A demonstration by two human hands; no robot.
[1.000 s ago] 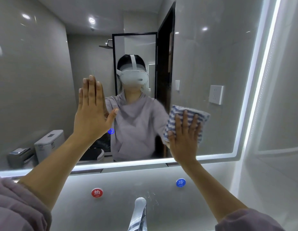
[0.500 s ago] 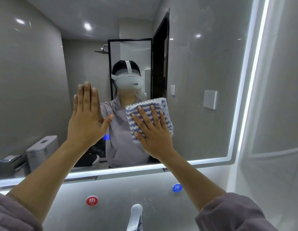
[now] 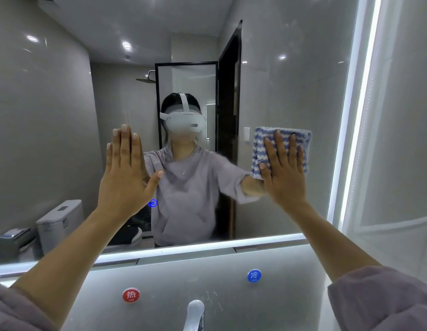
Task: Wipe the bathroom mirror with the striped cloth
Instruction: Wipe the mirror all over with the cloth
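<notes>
**suds_42:** what's the grip on the rag looking like?

**tilefan:** No real grip tbh. The right hand (image 3: 283, 177) is spread flat, with the fingers (image 3: 279, 146) straight and slightly apart. It's pressing the striped cloth (image 3: 259, 149) onto the bathroom mirror (image 3: 291, 68), and nothing is curled round it. The cloth has blue-and-white wavy stripes and is folded into a rough square that pokes out above and left of the fingers. It sits right of centre in the frame, near the mirror's lit right edge (image 3: 362, 103).

**suds_42:** and the other hand?

**tilefan:** The left hand (image 3: 125, 177) is open too, left of centre. Its fingers point up close together, the thumb sticks out sideways, and it holds nothing. It's flat at the glass, but I can't tell if the palm actually touches. A small glowing blue icon (image 3: 152, 203) sits on the mirror just beside the hand's lower right edge.

**suds_42:** anything else around?

**tilefan:** There's a grey panel (image 3: 183, 278) under the mirror. It has a red hot-water marker (image 3: 131, 295) at lower left and a blue cold-water marker (image 3: 254, 275) further right and higher. A chrome faucet (image 3: 195, 314) stands between them at the bottom edge. The reflection shows a grey top (image 3: 186, 194), a white headset (image 3: 183, 121), and a toilet (image 3: 59, 218) at far left.
</notes>
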